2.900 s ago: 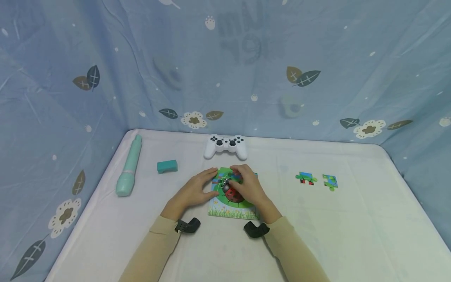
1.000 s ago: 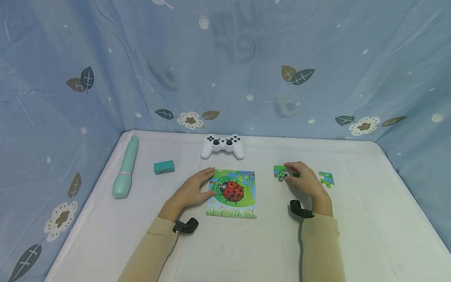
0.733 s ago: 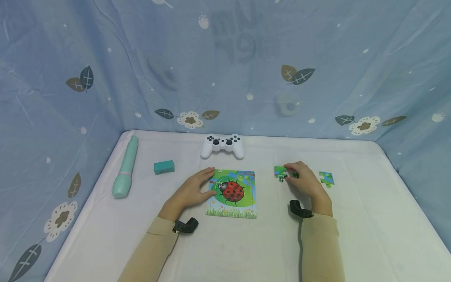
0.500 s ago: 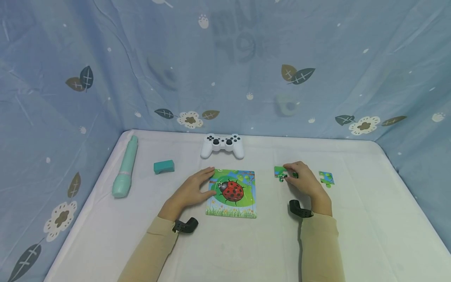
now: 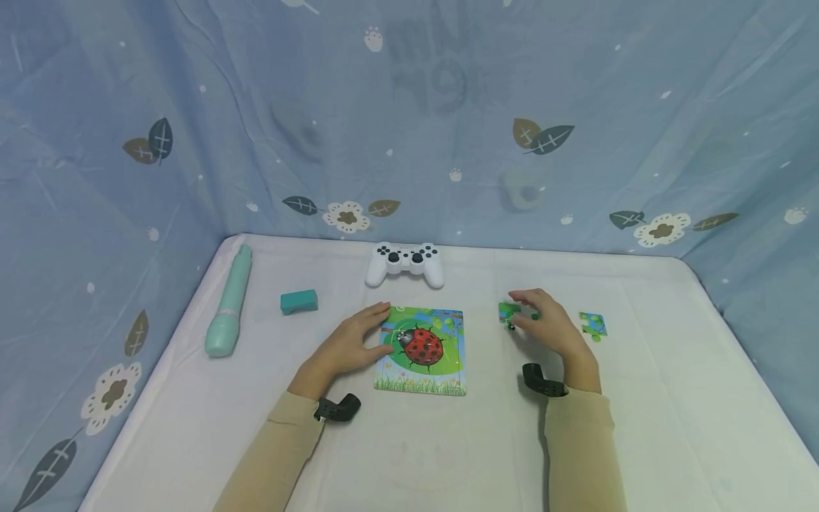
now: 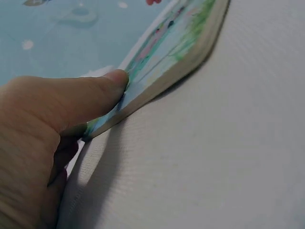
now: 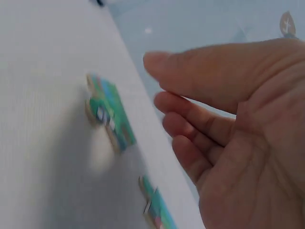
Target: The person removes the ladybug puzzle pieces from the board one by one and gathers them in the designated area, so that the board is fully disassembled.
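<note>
A ladybug picture puzzle board (image 5: 422,348) lies flat in the middle of the table. My left hand (image 5: 345,348) rests at its left edge, fingers extended; in the left wrist view the thumb (image 6: 95,95) touches the board's rim. Right of the board, my right hand (image 5: 552,328) hovers over a green jigsaw piece (image 5: 508,311) with thumb and fingers apart. The right wrist view shows nothing between them, and the jigsaw piece (image 7: 112,112) lying on the cloth. A second piece (image 5: 535,317) is mostly hidden by that hand.
Another jigsaw piece (image 5: 593,325) lies right of the right hand. A white game controller (image 5: 404,263) sits behind the board. Farther left are a teal block (image 5: 298,301) and a mint-green microphone-shaped object (image 5: 229,306). A blue patterned curtain (image 5: 409,128) hangs behind the table.
My right hand has moved from the board to the right, where a jigsaw piece now lies. Within the last half second its fingers have parted from that piece. The left hand stays put.
</note>
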Tool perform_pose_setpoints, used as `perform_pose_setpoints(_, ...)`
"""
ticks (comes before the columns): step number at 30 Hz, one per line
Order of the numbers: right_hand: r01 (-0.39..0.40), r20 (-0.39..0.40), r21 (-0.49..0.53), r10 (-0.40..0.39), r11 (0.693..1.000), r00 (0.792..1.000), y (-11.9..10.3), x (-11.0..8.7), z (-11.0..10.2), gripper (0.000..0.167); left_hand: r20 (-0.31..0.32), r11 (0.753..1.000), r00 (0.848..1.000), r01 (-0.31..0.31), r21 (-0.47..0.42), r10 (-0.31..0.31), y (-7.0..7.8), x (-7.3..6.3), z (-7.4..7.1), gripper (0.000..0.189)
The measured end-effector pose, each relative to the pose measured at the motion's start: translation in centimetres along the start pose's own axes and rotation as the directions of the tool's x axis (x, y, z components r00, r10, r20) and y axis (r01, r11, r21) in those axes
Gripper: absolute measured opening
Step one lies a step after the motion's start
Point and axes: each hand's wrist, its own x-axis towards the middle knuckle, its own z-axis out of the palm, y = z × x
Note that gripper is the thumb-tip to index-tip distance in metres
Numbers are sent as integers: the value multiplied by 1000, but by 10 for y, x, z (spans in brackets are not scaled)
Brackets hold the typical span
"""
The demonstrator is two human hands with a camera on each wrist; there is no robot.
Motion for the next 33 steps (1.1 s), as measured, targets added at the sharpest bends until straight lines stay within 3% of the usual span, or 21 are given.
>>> perform_pose_setpoints(9, 106, 119, 174, -128, 979, 985, -25, 2, 14, 50, 2, 996, 1000, -22, -83, 22, 6, -2, -2, 69)
perform_pose_setpoints(14, 161, 179, 188, -195, 969, 964, -37, 1, 31, 48, 43, 991, 995, -91, -96, 95, 21, -5, 0, 66)
perform_pose_setpoints(19, 190, 249, 209, -240, 959, 938, -47, -2, 45, 47, 124, 979, 973, -183, -85, 193, 35, -8, 7, 66)
perform_pose_setpoints(23, 231, 263, 178, -272, 957, 926, -49, -6, 56, 48, 151, 971, 960, -226, -80, 236, 40, -11, 13, 64)
perform_pose_setpoints(33, 270, 206, 22, -269, 963, 941, -54, -8, 82, 45, 150, 957, 948, -288, 27, 281, 38, -10, 18, 56)
